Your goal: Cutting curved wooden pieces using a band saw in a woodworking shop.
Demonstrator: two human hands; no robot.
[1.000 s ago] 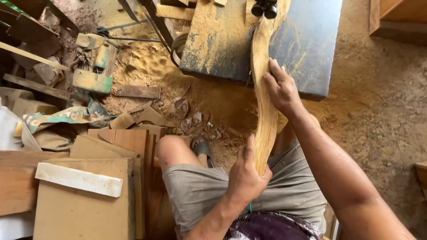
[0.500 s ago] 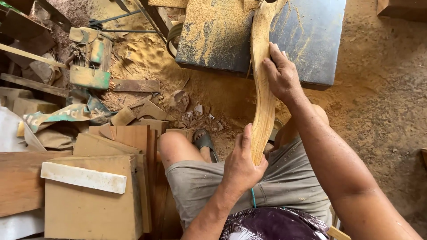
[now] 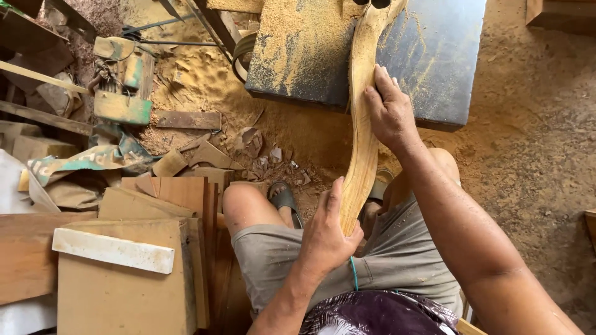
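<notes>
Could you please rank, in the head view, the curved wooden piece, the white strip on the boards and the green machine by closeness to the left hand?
From the left hand:
1. Curved wooden piece, gripped at its near end by that hand.
2. White strip, lying on the stacked boards to the left.
3. Green machine, far upper left beside the sawdust.

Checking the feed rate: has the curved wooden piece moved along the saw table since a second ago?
Cannot tell. The curved wooden piece lies across the dark saw table much as earlier; the camera itself shifted, hiding any small advance.
</notes>
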